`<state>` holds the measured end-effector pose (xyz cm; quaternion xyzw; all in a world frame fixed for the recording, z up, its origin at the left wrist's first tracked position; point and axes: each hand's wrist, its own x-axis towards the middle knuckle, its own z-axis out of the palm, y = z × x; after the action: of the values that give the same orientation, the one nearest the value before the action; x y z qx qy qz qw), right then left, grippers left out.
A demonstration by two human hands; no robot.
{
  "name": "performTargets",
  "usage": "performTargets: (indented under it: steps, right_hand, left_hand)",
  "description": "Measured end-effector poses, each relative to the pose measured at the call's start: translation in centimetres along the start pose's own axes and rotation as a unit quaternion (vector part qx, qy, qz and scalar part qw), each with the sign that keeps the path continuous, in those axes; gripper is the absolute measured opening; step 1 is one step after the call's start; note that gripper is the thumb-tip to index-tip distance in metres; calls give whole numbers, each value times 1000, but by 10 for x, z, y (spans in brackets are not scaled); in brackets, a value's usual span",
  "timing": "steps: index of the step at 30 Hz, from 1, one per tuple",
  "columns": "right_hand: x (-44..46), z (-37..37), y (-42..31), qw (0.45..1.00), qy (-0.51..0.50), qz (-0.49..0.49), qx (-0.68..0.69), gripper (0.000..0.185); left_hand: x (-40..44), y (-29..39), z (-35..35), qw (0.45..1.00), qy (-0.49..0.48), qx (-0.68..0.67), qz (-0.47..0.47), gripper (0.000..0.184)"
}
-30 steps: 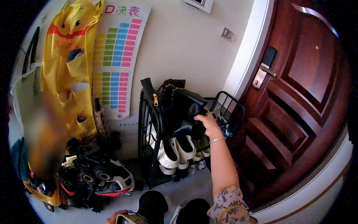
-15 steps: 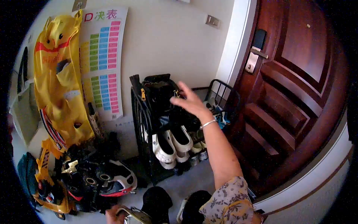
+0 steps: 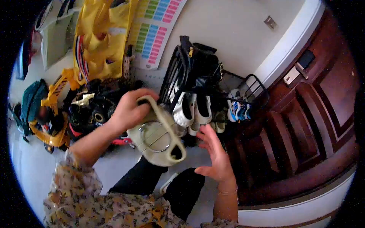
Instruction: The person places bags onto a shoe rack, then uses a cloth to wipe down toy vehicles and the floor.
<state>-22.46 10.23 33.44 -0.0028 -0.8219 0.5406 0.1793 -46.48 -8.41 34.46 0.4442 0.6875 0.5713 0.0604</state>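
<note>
Lifted since a moment ago, the beige handbag is mid-scene, its far left end pinched by the left hand; the right hand, withdrawn from the black handbag, is near its right side, thumb spread from fingers.

Smooth matt bag (shiny metal ring), glossy wood door; cloth sleeve

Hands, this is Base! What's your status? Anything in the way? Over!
Left hand: grip closed on beige bag. Right hand: open, empty, beside bag. Nothing seen between them; white shoes just beyond. Over.
</note>
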Motion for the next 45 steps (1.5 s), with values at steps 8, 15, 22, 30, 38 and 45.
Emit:
performTargets:
  steps: [8, 15, 22, 30, 38, 45]
  right_hand:
    - [-34, 42, -14, 981, 127, 26, -147, 93]
    - [-74, 25, 19, 950, 210, 182, 141, 45]
    - [-84, -13, 0, 877, 335, 223, 262, 40]
    - [24, -135, -57, 833, 543, -67, 85, 43]
    - [232, -207, 63, 781, 555, -92, -272, 39]
    - [267, -239, 167, 884, 364, 5, -294, 50]
  left_hand:
    - [22, 45, 45, 983, -138, -107, -61, 31]
    - [20, 23, 37, 907, -331, -223, -138, 38]
    - [-45, 15, 14, 890, -332, -303, -79, 86]
    - [-99, -56, -50, 941, -184, -213, -189, 52]
    - [-113, -116, -71, 948, 31, -137, -286, 36]
    - [-131, -161, -78, 942, 46, -151, -295, 25]
